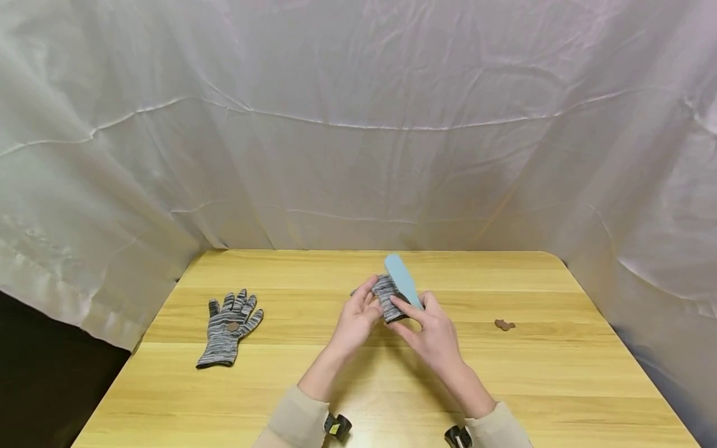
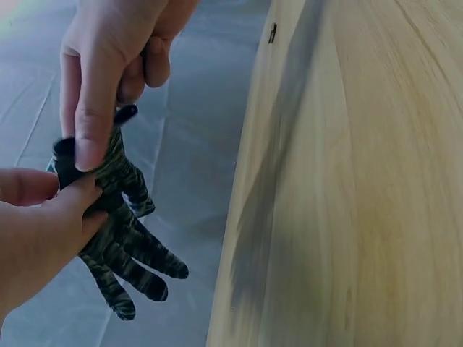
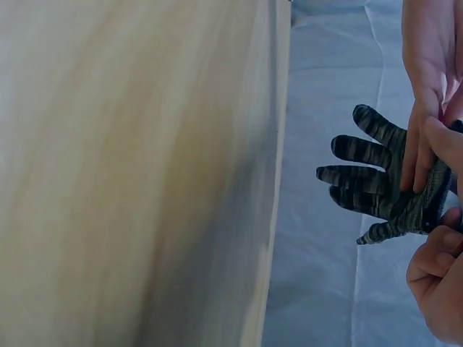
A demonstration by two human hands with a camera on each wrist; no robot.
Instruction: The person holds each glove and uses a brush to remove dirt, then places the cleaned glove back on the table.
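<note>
A grey-and-black striped knit glove (image 1: 386, 292) is held up over the table's middle, its fingers dangling in the left wrist view, glove (image 2: 130, 246). My left hand (image 1: 356, 317) grips it from the left side. From the right, my right hand (image 1: 431, 333) holds a light blue flat tool (image 1: 402, 279) with a rounded end, lying along the glove. The right fingers also touch the glove's dark cuff. The tool's underside is hidden, so its exact kind cannot be told. In the right wrist view, the glove (image 3: 376, 173) spreads its fingers beside both hands.
A matching striped glove (image 1: 221, 342) lies flat on the left of the wooden table (image 1: 560, 386), with a small brown piece (image 1: 232, 326) on it. Another irregular brown piece (image 1: 504, 325) lies at the right. Grey curtains (image 1: 358, 174) hang behind the table and at both sides.
</note>
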